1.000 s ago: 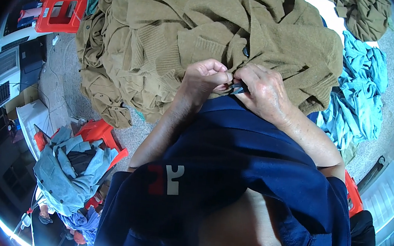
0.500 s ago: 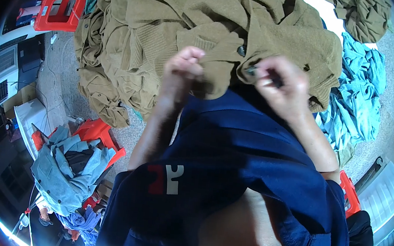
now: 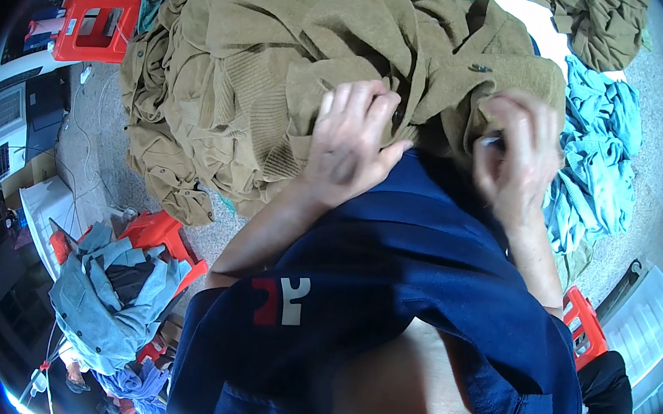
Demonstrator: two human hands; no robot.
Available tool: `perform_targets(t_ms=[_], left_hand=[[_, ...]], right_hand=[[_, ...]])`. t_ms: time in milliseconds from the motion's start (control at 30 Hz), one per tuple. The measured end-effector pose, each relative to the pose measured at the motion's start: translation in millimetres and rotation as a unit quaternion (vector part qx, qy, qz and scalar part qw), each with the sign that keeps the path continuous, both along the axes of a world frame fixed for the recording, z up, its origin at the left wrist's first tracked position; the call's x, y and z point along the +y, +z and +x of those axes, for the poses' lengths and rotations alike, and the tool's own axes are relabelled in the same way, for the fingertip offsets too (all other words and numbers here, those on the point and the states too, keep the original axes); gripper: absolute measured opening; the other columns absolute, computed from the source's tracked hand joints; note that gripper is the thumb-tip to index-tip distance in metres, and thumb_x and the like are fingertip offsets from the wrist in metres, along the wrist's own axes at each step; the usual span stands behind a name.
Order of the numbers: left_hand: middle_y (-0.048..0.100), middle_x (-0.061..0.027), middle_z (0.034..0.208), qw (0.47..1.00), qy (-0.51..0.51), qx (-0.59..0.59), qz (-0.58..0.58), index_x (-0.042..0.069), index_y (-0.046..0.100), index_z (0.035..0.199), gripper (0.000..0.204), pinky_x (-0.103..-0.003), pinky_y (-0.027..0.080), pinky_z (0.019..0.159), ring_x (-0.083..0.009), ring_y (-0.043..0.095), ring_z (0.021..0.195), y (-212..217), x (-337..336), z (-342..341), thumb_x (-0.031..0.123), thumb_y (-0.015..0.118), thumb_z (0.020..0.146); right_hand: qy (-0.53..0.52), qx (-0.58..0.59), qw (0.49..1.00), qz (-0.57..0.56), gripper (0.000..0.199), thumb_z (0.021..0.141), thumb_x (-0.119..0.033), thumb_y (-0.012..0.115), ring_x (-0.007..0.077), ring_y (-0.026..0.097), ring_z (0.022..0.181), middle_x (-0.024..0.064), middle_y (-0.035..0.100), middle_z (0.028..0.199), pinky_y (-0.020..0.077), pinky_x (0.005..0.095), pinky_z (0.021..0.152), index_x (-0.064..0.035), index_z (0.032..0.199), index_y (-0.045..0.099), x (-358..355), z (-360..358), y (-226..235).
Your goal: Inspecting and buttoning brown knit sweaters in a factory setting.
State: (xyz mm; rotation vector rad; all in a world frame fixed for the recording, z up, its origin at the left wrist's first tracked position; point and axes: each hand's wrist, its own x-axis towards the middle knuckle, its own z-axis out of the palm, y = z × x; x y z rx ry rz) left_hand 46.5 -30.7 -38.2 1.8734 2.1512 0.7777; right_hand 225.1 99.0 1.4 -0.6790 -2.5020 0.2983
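A big heap of olive-brown knitted garments (image 3: 282, 64) fills the upper middle of the view. My left hand (image 3: 350, 144) lies on the near edge of the heap, fingers bent over a fold of the fabric with a dark button beside them. My right hand (image 3: 518, 158) is blurred and holds another fold of the same brown cloth (image 3: 523, 74), with a small pale object at its fingertips. A dark blue garment (image 3: 403, 295) with a red and white mark lies over my lap below both hands.
Light blue clothes (image 3: 599, 162) lie in a pile at the right. Red plastic stools (image 3: 96, 21) stand at the upper left, another (image 3: 162, 238) at the lower left beside a heap of blue-grey clothing (image 3: 100, 296). A further red stool (image 3: 582, 322) sits at the right.
My hands, held together at one spot on the brown fabric a second ago, have moved apart and further up onto the heap.
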Motion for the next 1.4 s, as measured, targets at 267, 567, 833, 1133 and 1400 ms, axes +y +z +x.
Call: perform_targets(t_ms=[267,567,833,1133,1400], left_hand=[[0.052,-0.0116,0.084,0.995,-0.073,-0.034,0.064,0.002,0.057,0.093,0.021,-0.037,0.051,0.064,-0.0284,0.060,0.074,-22.7,3.1,-1.5,0.002,0.067,0.075],[0.060,-0.0138,0.086,0.988,-0.032,-0.144,0.042,0.000,0.059,0.095,0.014,-0.037,0.052,0.060,-0.0318,0.063,0.072,-15.2,10.1,2.1,0.006,0.063,0.084],[0.063,-0.0089,0.086,0.951,0.032,-0.306,-0.028,-0.002,0.064,0.094,0.009,-0.027,0.048,0.074,-0.0142,0.060,0.080,-18.4,16.0,-10.0,0.004,0.062,0.088],[0.059,-0.0068,0.091,0.872,0.065,-0.484,-0.024,-0.001,0.059,0.094,0.009,-0.026,0.046,0.072,-0.0136,0.056,0.080,-23.7,17.9,0.2,0.003,0.063,0.086],[0.061,-0.0049,0.101,0.975,-0.011,-0.206,0.084,0.000,0.058,0.092,0.006,-0.025,0.047,0.074,-0.0090,0.057,0.085,-23.4,18.9,0.0,-0.002,0.062,0.088]], right_hand=[[0.052,-0.077,0.985,-0.147,0.033,0.063,0.001,0.066,0.0334,0.057,0.088,0.0130,0.060,0.094,0.0494,0.0388,0.074,-0.0018,0.094,0.055,-12.5,-32.9,-33.5],[0.033,-0.001,0.981,-0.190,0.028,0.073,-0.019,0.071,0.0305,0.058,0.101,0.0129,0.063,0.089,0.0496,0.0405,0.084,-0.0004,0.092,0.062,-6.1,-32.1,-50.1],[-0.049,-0.056,0.960,-0.270,0.025,0.073,-0.019,0.070,0.0318,0.062,0.087,0.0140,0.064,0.081,0.0510,0.0424,0.075,0.0000,0.087,0.063,-10.7,-40.2,-48.1],[-0.068,-0.051,0.953,-0.290,0.017,0.073,-0.015,0.068,0.0319,0.062,0.086,0.0149,0.066,0.081,0.0512,0.0431,0.074,-0.0010,0.082,0.066,-10.9,-37.0,-48.4],[-0.064,-0.045,0.949,-0.306,0.016,0.074,-0.014,0.067,0.0337,0.063,0.085,0.0157,0.065,0.081,0.0512,0.0435,0.072,-0.0018,0.083,0.066,-8.5,-36.6,-50.8]])
